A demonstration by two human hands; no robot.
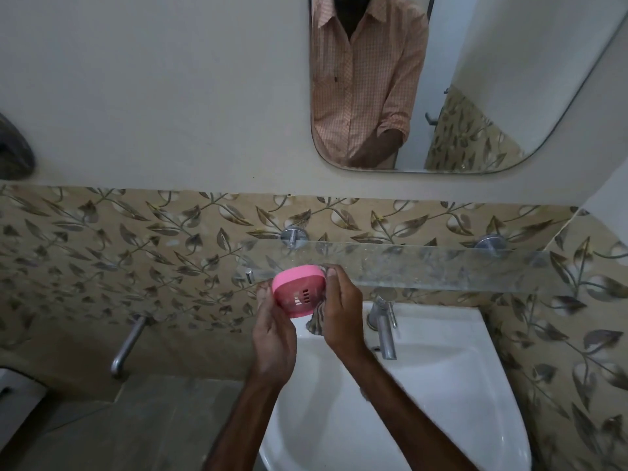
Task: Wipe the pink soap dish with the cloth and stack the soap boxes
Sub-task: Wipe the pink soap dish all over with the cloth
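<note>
The pink soap dish [298, 290] is held up above the back of the sink, tilted so its slotted inside faces me. My left hand [273, 329] grips it from the left and below. My right hand [339, 312] holds a dark striped cloth [316, 322] against the dish's right edge, with the cloth's tail hanging beneath the dish. No soap boxes are in view.
A white sink [441, 385] lies below my hands, with a chrome tap [384, 326] at its back. A glass shelf [424, 266] runs along the leaf-patterned tiles just behind the dish. A mirror [492, 79] hangs above. Another wall tap [127, 345] sticks out at the left.
</note>
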